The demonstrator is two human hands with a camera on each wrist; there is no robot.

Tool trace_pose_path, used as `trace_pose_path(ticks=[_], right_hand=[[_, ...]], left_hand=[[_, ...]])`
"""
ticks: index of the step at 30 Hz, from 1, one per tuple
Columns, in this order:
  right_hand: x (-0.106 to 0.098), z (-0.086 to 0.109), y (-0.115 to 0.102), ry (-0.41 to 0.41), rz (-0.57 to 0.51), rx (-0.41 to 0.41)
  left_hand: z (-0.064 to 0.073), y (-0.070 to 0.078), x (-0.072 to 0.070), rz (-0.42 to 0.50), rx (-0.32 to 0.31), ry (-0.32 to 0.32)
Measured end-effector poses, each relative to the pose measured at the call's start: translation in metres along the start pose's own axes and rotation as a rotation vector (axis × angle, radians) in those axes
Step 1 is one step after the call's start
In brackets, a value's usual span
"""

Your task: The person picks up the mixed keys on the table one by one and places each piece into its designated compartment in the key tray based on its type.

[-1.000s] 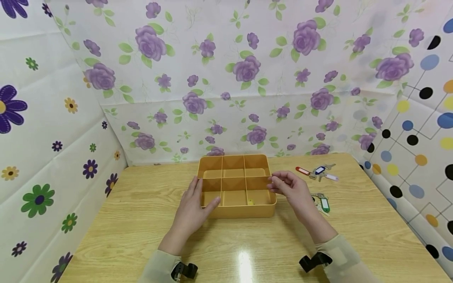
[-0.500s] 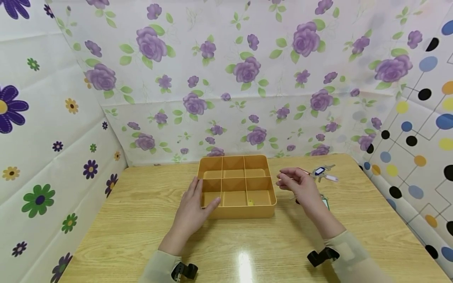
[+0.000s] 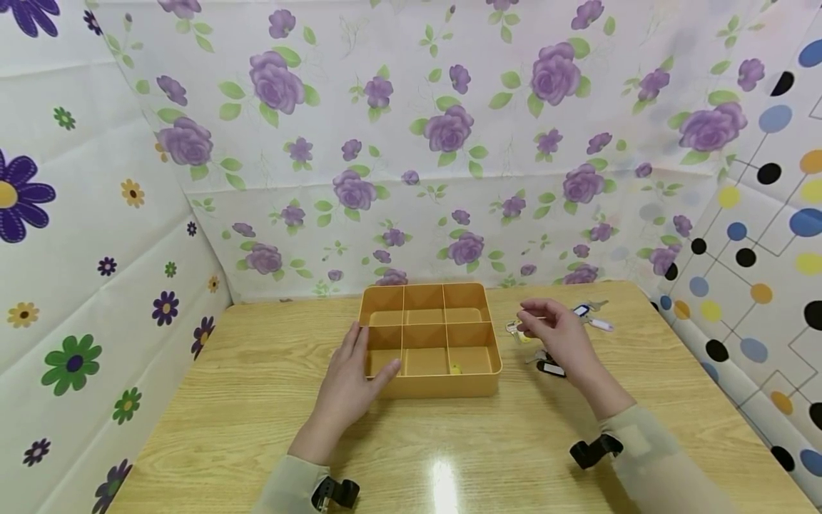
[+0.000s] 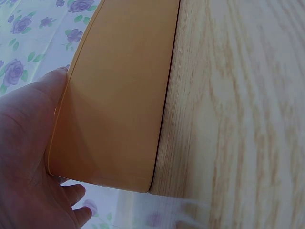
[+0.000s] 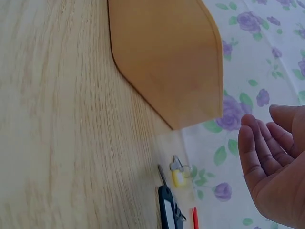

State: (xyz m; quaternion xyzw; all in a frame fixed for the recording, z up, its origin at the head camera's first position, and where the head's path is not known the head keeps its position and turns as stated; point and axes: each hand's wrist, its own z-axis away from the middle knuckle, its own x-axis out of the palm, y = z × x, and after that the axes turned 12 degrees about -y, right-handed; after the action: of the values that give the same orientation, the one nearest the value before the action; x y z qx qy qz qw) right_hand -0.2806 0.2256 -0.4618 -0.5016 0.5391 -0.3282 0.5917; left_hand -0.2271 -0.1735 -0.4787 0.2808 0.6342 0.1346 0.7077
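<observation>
An orange plastic box [image 3: 432,386] with six-part dividers sits mid-table, a small yellow item [image 3: 455,370] in its front right compartment. My left hand [image 3: 352,378] holds the box's front left corner, thumb over the front rim and fingers along the left side; in the left wrist view the thumb lies at the rim of the box wall [image 4: 114,95]. Over the keys to the right of the box, my right hand [image 3: 557,334] hovers with loosely bent fingers and nothing between them. Beneath it lie a key with a black tag [image 3: 551,368] and a yellow-tagged key [image 3: 523,335].
More keys lie behind the right hand, with a blue tag [image 3: 581,310] and a pale lilac tag [image 3: 601,324]. A red tag [image 5: 195,218] shows in the right wrist view. Flowered cloth [image 3: 411,178] rises behind the wooden table [image 3: 257,400].
My right hand has drawn back from the box's right rim, moving right over the keys. The black and yellow tags have come into view; the red and green ones are covered. The left hand stays.
</observation>
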Motion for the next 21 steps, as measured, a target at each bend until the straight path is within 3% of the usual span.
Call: trace_pose_path(ticks=[21], right_hand=[[-0.016, -0.023, 0.021, -0.060, 0.271, 0.038]], left_hand=[[-0.001, 0.000, 0.001, 0.008, -0.012, -0.001]])
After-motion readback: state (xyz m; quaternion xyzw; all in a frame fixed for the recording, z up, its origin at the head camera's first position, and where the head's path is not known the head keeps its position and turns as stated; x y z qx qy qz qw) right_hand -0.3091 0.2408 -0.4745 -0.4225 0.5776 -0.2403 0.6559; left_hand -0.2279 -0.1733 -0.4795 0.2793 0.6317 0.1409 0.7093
